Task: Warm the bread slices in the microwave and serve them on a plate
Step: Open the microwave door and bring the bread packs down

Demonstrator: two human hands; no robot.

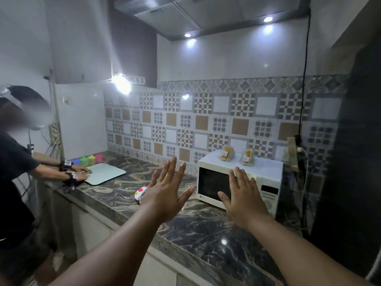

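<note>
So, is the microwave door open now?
No, the microwave door is shut flush with its front, and both bread packs sit on top of it.

Dim kitchen, glaring spotlights [268, 19], wide-angle edge warp, soft blur

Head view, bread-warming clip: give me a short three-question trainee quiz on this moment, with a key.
1. True or false: the microwave door is open.
2. Where are the two bread packs?
A. on the counter
B. on top of the microwave
C. inside the microwave
3. Fill in: both the left hand and the right hand are ____, holding nothing.

Key: 1. false, the door is closed. 2. B. 3. open, fingers spread above the counter.
</note>
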